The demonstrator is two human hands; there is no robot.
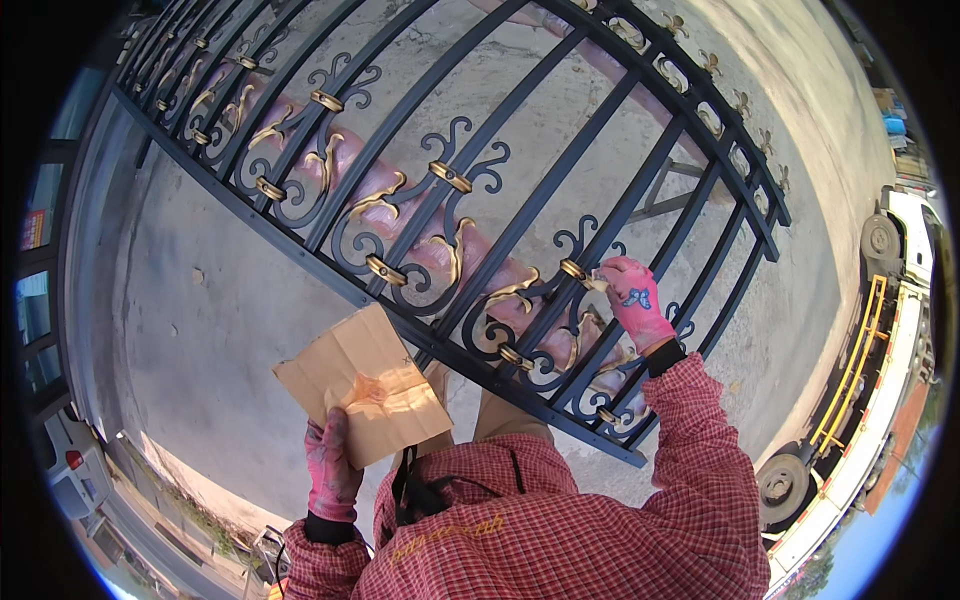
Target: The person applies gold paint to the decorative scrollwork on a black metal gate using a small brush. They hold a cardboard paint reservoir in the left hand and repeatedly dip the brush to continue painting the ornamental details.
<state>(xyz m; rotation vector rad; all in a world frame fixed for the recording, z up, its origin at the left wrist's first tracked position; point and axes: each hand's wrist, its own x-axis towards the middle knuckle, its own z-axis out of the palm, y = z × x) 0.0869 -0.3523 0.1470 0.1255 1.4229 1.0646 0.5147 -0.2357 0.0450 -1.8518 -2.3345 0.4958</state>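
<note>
My left hand [333,460], in a stained pink glove, grips the lower left edge of a square of brown cardboard [318,372]. A wet, shiny gold-brown patch [372,392] lies on the middle of that cardboard. My right hand [634,300], in a pink glove with a blue butterfly print, is closed on a small pale piece whose kind I cannot make out. Its fingertips are right beside a gold collar [573,269] on the black metal railing [540,195]. Other collars and leaf-shaped scrolls on the railing are gold too.
The railing slants across in front of me, with a bottom rail [250,220] nearest me. Pinkish sheeting [385,185] runs beneath its scrolls over the concrete floor [200,300]. A truck [830,440] stands at the right, and a white vehicle [75,465] at the lower left.
</note>
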